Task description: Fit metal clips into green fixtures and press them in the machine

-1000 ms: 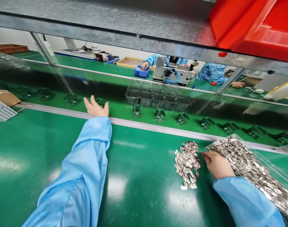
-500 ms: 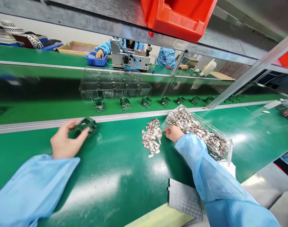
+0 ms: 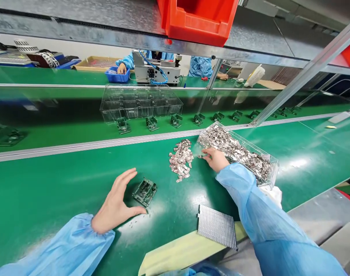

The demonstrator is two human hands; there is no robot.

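A green circuit board assembly lies on the green work surface. Around its left side my left hand is spread, thumb and fingers apart, holding nothing. My right hand is pinched at the near left end of a clear plastic box, and a small metal piece shows at its fingertips. The box is full of small silvery metal pieces. A loose pile of the same pieces lies to the left of the right hand.
Several board assemblies stand in a row on the green strip beyond the metal rail, before a clear plastic tray. A ridged grey plate lies near the front edge. Overhead hangs a red bin. Co-workers sit across the line.
My left hand has brought the board assembly from the rail toward me and to the right, set it down and opened. My right hand stays by the box.
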